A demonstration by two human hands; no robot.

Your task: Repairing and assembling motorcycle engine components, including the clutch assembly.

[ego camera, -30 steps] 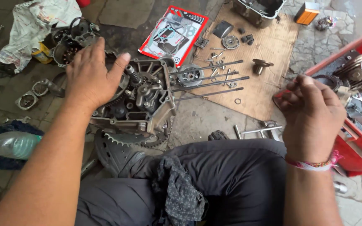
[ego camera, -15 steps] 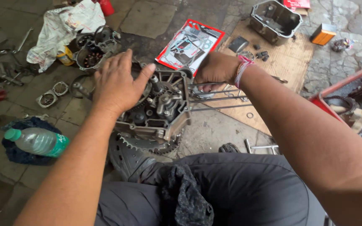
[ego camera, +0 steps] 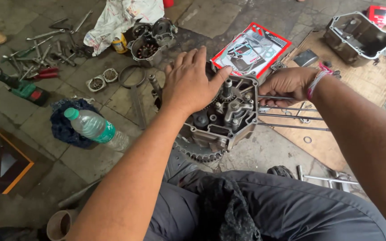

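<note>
A grey metal engine case [ego camera: 228,117] with gears and a toothed sprocket lies on the stone floor in front of my knees. My left hand [ego camera: 192,79] rests flat on its top left side, fingers spread. My right hand [ego camera: 286,85] is at the case's right edge, fingers curled around the top one of several long steel studs [ego camera: 291,117] that stick out to the right. A red-framed gasket pack [ego camera: 252,50] lies just behind the case.
A plastic water bottle [ego camera: 94,127] lies on a dark cloth at the left. Wrenches [ego camera: 45,49] and a power tool [ego camera: 10,82] sit at far left. Engine covers [ego camera: 150,40], a metal pan [ego camera: 358,38] on cardboard, and a black rag [ego camera: 228,209] on my lap.
My right hand came across from the red tray at the right to the case's right edge and took hold of a stud. My left hand stayed on the case.
</note>
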